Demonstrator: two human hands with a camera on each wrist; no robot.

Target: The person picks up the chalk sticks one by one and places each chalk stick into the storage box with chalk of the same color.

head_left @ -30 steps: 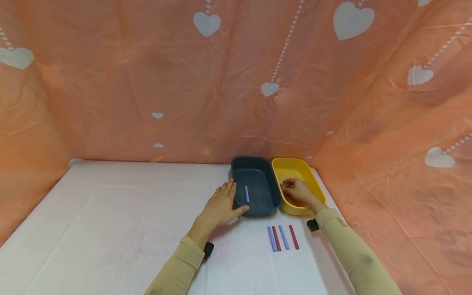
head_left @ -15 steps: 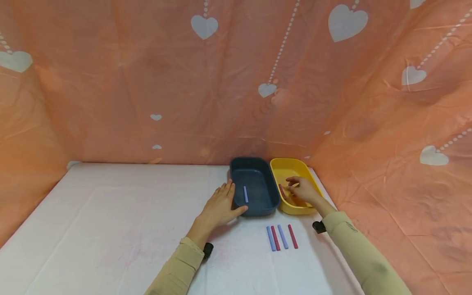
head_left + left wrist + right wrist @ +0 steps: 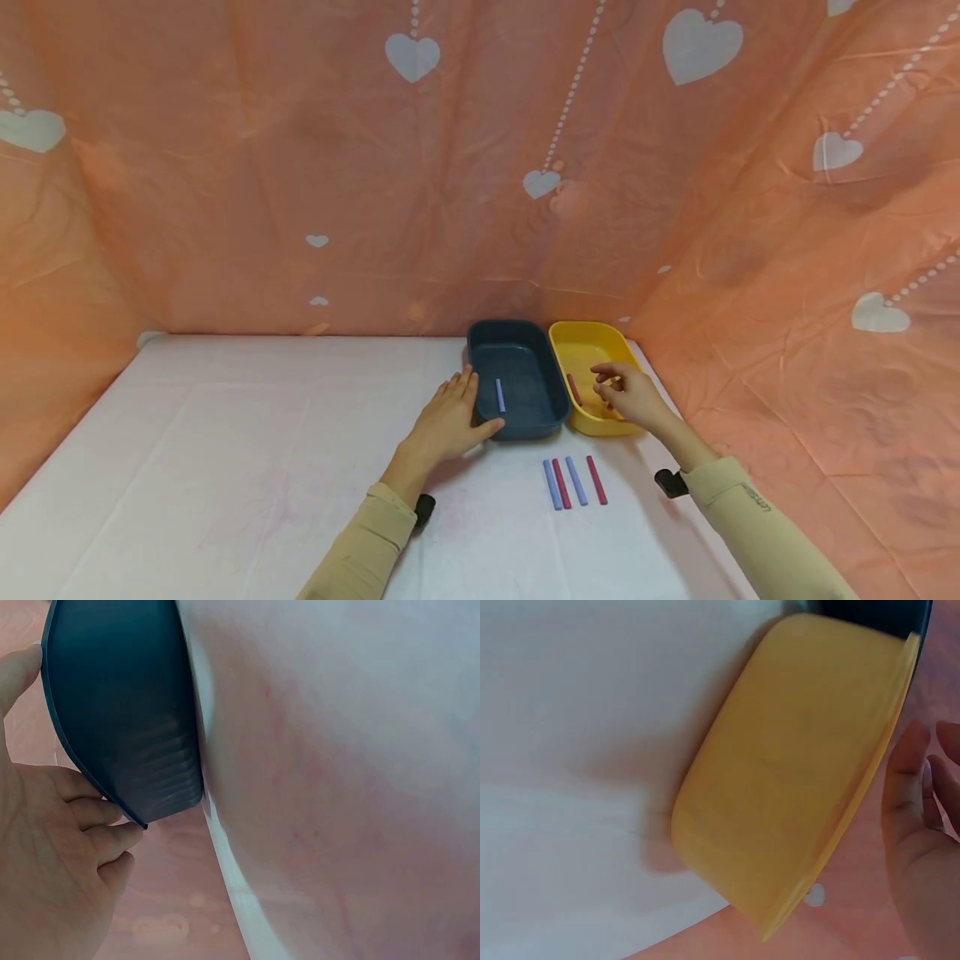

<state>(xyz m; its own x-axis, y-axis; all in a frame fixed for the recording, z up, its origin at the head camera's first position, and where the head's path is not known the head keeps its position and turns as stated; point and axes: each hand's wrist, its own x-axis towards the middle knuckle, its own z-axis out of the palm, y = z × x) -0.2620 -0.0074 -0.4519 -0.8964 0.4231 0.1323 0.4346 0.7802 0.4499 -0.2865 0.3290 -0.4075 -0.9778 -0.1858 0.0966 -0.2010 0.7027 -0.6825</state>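
Observation:
My left hand rests against the left edge of the dark blue tray, fingers along its side and thumb at the near rim. The left wrist view shows its fingertips touching the tray's rim. One blue chalk-like stick lies inside that tray. Over the right side of the yellow tray hovers my right hand, fingers loosely bent and holding nothing. A red chalk-like stick leans at the yellow tray's left wall. In the right wrist view the hand is apart from the yellow rim.
Several sticks lie on the white tablecloth in front of the trays, among them a blue stick and a red stick. The trays stand side by side near an orange curtain with white hearts.
My right hand has let go of the red stick, which now lies in the yellow tray, and has drawn back to the right. The left hand keeps its place.

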